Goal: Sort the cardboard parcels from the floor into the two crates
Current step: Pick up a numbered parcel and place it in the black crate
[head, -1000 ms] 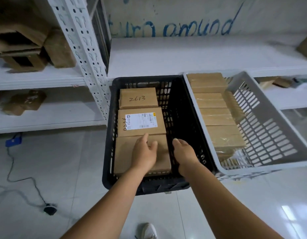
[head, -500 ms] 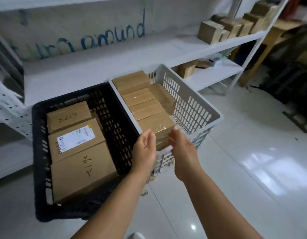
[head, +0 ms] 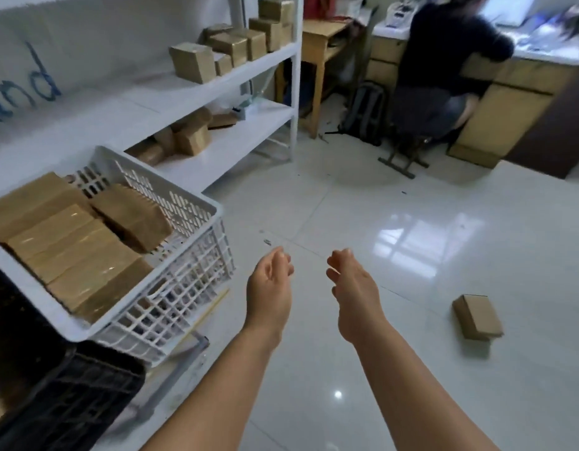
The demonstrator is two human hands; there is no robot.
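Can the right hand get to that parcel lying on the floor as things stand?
Probably yes: the right hand is empty, and only bare floor lies between it and the parcel, though it must stretch down and rightward.

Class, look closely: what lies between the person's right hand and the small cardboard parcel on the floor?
Only bare, glossy white floor tiles separate the right hand from the small brown cardboard parcel, as the head view shows.

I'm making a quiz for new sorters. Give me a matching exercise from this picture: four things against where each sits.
Things:
1. small brown cardboard parcel
2. white plastic slatted crate
3. black plastic crate
4. left hand

Places:
A. bottom left corner
B. lying on the glossy floor, right
C. empty, in the air beside the right hand
D. filled with taped parcels

Pairs: 1-B, 2-D, 3-A, 4-C
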